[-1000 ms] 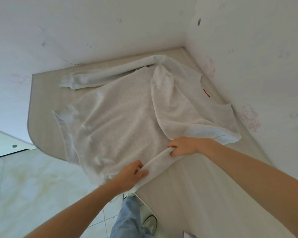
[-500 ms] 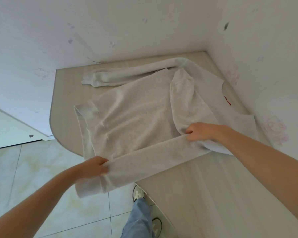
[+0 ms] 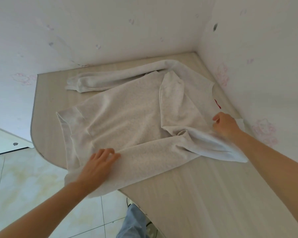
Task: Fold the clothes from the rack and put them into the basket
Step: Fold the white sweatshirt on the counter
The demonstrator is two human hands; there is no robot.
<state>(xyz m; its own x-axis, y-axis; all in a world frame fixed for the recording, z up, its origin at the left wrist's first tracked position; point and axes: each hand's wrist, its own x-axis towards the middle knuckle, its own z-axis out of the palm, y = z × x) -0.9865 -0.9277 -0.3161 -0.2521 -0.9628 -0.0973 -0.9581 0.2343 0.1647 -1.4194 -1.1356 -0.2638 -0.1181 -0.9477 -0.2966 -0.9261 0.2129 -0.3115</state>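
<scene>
While the grey sweatshirt (image 3: 127,121) lies spread on the counter (image 3: 205,194), the left hand (image 3: 97,167) presses flat, fingers straight, on its folded-in sleeve; the right hand's (image 3: 226,125) grip pinches fabric near the collar.

Boxed in on two sides: back wall (image 3: 110,31) along the far edge of the desk (image 3: 205,194), side wall (image 3: 265,66) along the right edge, both meeting in the far corner. Most of the far half covered by the spread grey sweatshirt (image 3: 127,121), one sleeve (image 3: 113,78) stretched just beside the back wall. Bare strip of desk on the far left. Wide bare stretch on the near right, under the right forearm. Open floor (image 3: 33,177) past the rounded left edge. Left hand (image 3: 96,167) flat over the overhanging hem; right hand (image 3: 225,125) near the side wall.
</scene>
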